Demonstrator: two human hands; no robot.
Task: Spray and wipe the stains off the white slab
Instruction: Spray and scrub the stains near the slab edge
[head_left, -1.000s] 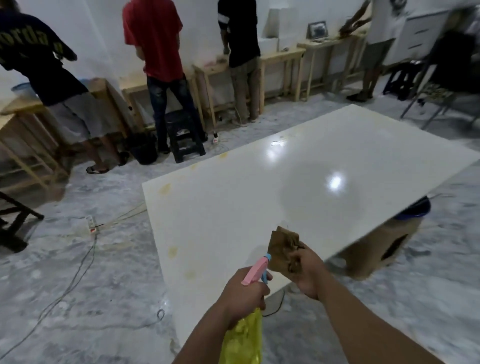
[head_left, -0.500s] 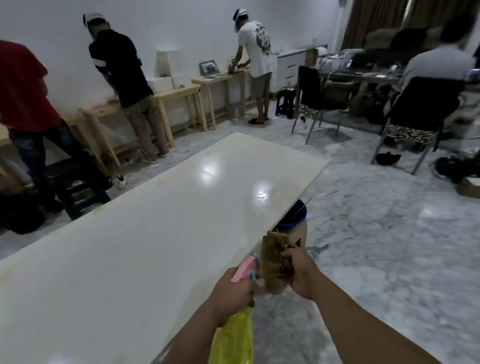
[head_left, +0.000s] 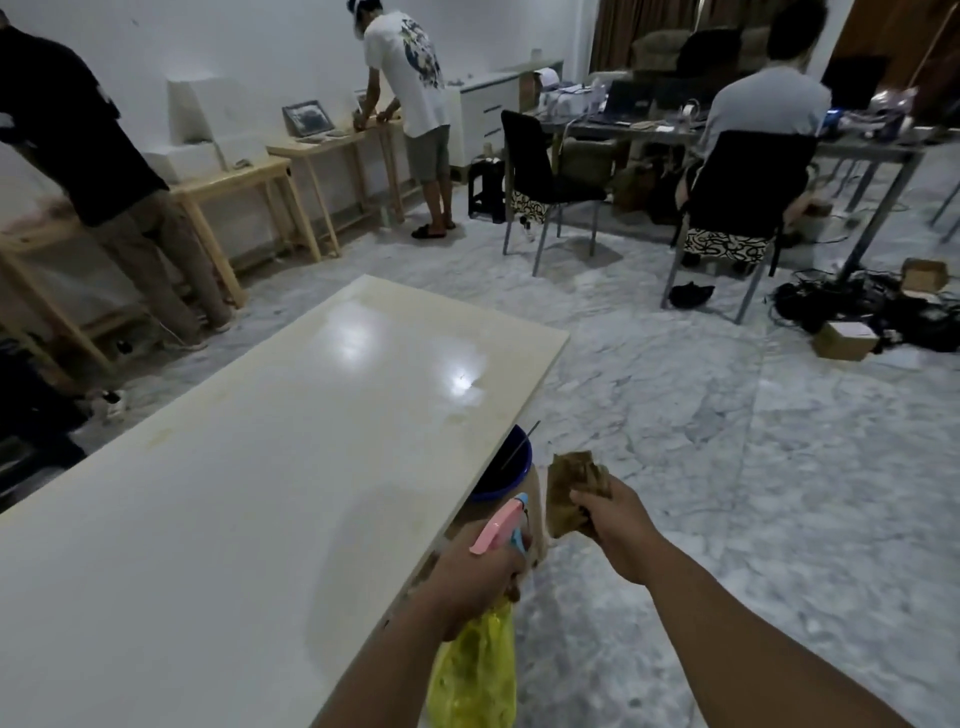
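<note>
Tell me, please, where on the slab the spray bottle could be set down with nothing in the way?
The white slab carries nothing, so its whole top is free, from the near right edge beside the left hand to the far corner. Only faint yellowish stains mark it. Off its right edge, the blue-rimmed bucket and the right hand with the brown cloth crowd the space.

The white slab (head_left: 249, 499) lies flat above the grey marbled floor (head_left: 727, 467), its glossy top bare but for faint yellowish stains (head_left: 161, 436) along the far edge and near the right corner.

wooden benches (head_left: 234, 176), black chairs (head_left: 743, 182), marble floor (head_left: 727, 467)
</note>
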